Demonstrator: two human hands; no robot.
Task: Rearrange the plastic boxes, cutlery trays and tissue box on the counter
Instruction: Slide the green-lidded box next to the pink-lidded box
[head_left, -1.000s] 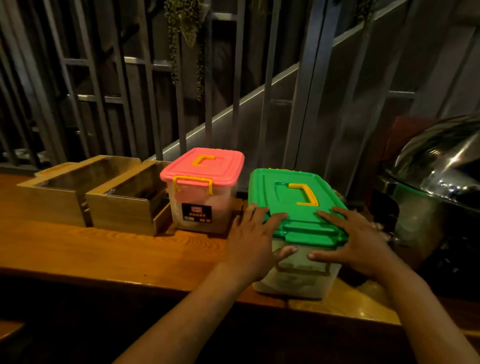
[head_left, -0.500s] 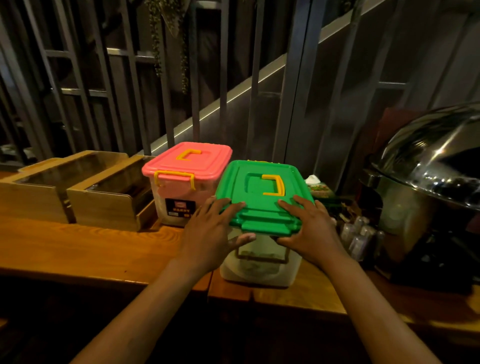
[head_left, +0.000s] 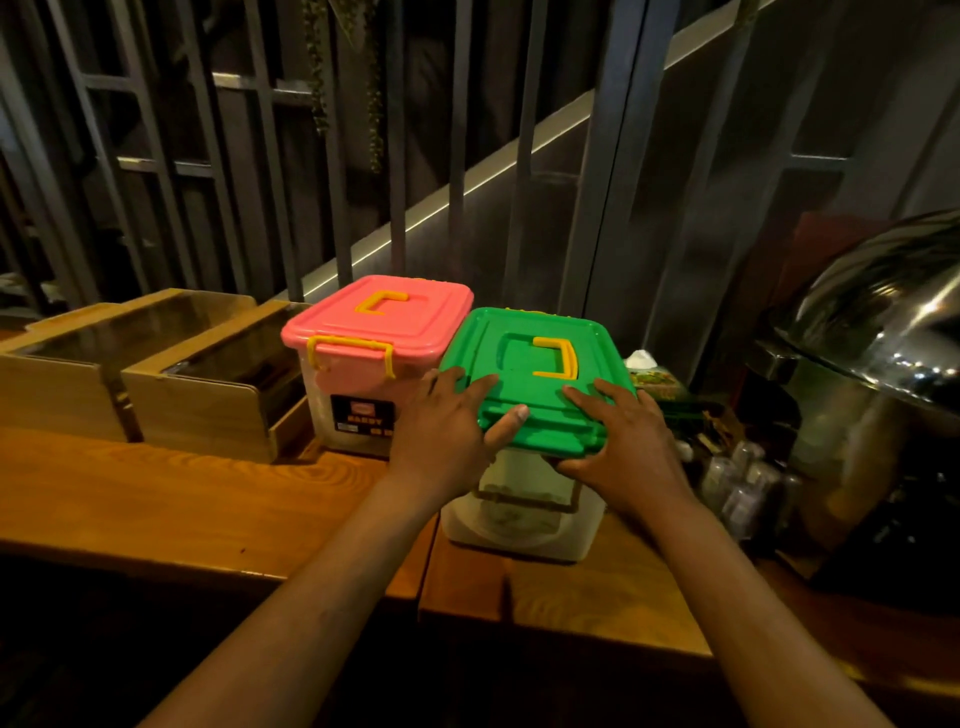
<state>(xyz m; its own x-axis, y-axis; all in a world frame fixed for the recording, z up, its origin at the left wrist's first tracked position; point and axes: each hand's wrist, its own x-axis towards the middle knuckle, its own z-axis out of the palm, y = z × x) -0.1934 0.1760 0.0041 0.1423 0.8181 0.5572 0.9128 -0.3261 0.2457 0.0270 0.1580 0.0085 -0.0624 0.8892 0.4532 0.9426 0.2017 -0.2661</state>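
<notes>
A clear plastic box with a green lid (head_left: 535, 364) and yellow handle stands on the wooden counter (head_left: 182, 499). My left hand (head_left: 447, 426) grips its front left corner, thumb on the lid's front edge. My right hand (head_left: 623, 441) grips the front right corner. Its left side touches a pink-lidded plastic box (head_left: 379, 322) with yellow latches. Two wooden cutlery trays (head_left: 197, 384) sit side by side left of the pink box. A tissue box (head_left: 654, 379) peeks out behind the green lid on the right.
A shiny metal chafing dish (head_left: 883, 353) with a domed lid fills the right side. Several small clear bottles (head_left: 743, 478) stand between it and the green-lidded box. Dark metal bars and a slanted rail run behind the counter. The counter's front edge lies just below my wrists.
Both hands have slid the green-lidded box left and back, from apart and angled to touching the pink-lidded box. The tissue box behind it has come into view.
</notes>
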